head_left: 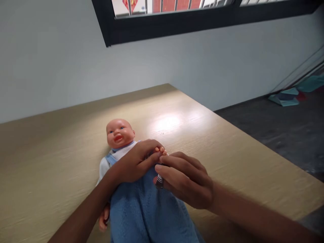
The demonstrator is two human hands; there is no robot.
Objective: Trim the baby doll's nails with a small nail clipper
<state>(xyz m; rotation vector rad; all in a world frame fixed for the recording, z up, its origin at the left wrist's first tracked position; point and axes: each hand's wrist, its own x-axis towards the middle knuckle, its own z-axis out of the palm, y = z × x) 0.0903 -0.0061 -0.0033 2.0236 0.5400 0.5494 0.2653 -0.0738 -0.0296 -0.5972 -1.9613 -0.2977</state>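
A baby doll (119,133) in a white top and blue overalls lies on its back on the wooden table (215,141), head toward the wall. A blue towel (146,212) covers its lower body. My left hand (135,160) is closed around the doll's small hand (160,150) above its chest. My right hand (186,180) is closed on a small dark object with a silvery part (160,180), held against the doll's hand. Just what the object is I cannot make out.
The table runs back to a pale wall under a dark-framed window (177,23). Its right edge drops to a dark floor (278,131), where teal paper shapes (287,96) lie. The doll's other hand (104,219) pokes out beside the towel.
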